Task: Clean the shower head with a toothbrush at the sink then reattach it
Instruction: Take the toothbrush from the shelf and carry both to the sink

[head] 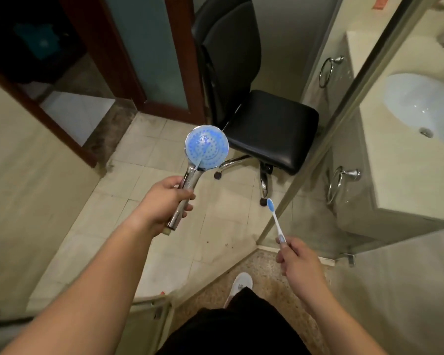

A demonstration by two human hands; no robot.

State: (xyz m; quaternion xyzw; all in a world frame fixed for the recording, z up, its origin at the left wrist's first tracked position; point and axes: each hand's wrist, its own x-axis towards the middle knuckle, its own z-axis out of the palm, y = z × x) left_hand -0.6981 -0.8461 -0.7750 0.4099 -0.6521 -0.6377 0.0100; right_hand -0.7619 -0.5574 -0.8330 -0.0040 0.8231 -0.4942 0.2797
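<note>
Head view: the tiled floor (144, 201) fills the middle, with a black office chair (264, 126) standing on it. To the right of the chair, behind a glass panel, the worktop (395, 175) carries the sink (420, 106), whose basin looks dry and holds nothing I can make out. Just left of the chair's seat, the shower head (206, 147) is held face up, detached, no hose visible; the left hand (168, 201) has its fingers clenched round the chrome handle. Below and right of the chair, the right hand (299, 262) pinches the toothbrush (276, 219), bristles up, well apart from the shower head. Judging by this, scrubbing at the sink and reattaching both remain.
</note>
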